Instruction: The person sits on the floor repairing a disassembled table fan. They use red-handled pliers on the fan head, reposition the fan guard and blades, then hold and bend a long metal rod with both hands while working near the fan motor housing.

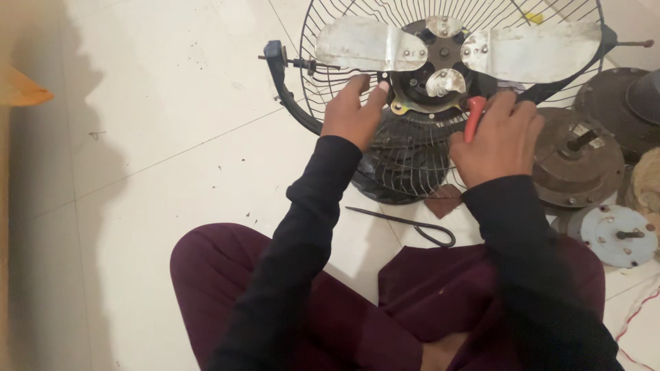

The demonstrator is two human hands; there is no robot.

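Note:
A fan with a black wire guard point(330, 51) and metal blades point(368, 42) lies on the tiled floor in front of me. My left hand point(352, 115) rests on the guard, with its fingers touching the hub point(432, 75) beside the left blade. My right hand point(496, 137) grips a red-handled tool point(474, 115) that points up at the hub's lower right side. The tool's tip is hidden behind the hub and my fingers.
Several round metal motor housings point(574, 158) sit at the right, one pale blue point(617, 235). A black bent wire piece point(412, 225) lies on the floor by my knees. My legs in maroon trousers point(227, 275) are crossed below.

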